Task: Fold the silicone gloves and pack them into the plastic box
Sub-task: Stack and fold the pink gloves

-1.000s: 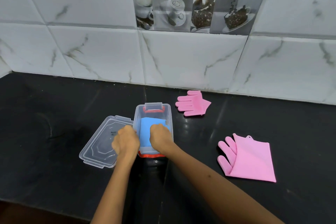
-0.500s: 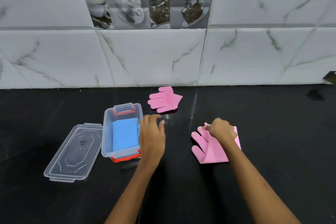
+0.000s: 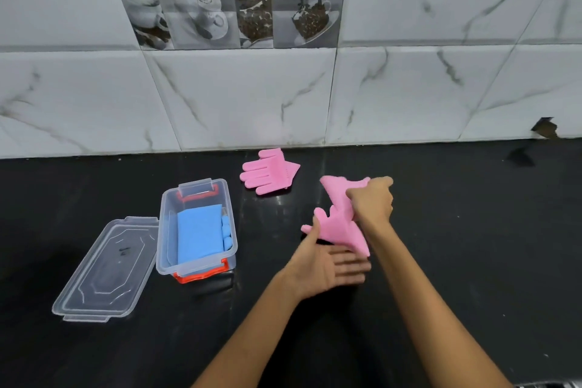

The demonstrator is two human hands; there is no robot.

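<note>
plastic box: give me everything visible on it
The plastic box is a clear rectangular tub with orange-red latches at its near and far ends. It stands upright and open on the black counter, its long axis running away from the camera. A folded blue glove lies inside, finger tips along the right wall. Its clear lid lies on the counter at its left. Neither hand touches the box.
</note>
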